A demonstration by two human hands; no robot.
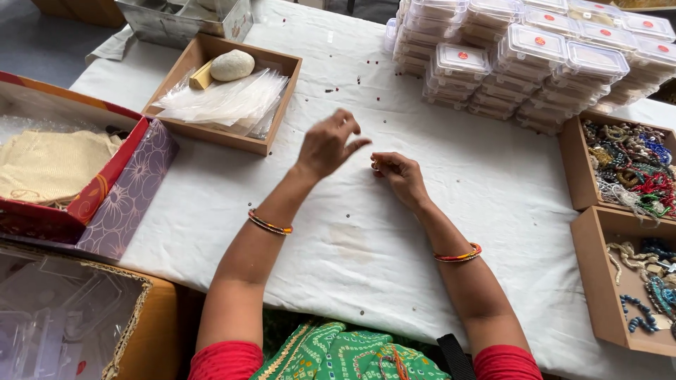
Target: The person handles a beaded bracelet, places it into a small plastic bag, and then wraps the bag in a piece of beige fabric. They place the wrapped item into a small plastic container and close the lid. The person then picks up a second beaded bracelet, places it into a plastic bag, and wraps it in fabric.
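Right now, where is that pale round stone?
In the head view the pale round stone lies at upper left, in the wooden tray, atop the clear plastic sleeves, beyond the left hand.

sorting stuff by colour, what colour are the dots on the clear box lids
Red, one round dot on each lid of the clear boxes, seen in the head view.

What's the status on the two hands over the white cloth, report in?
Left hand raised, fingers loosely curled, empty. Right hand resting on white tablecloth, pinching something tiny, too small to tell. Small dark loose beads scattered around; nothing between the hands.
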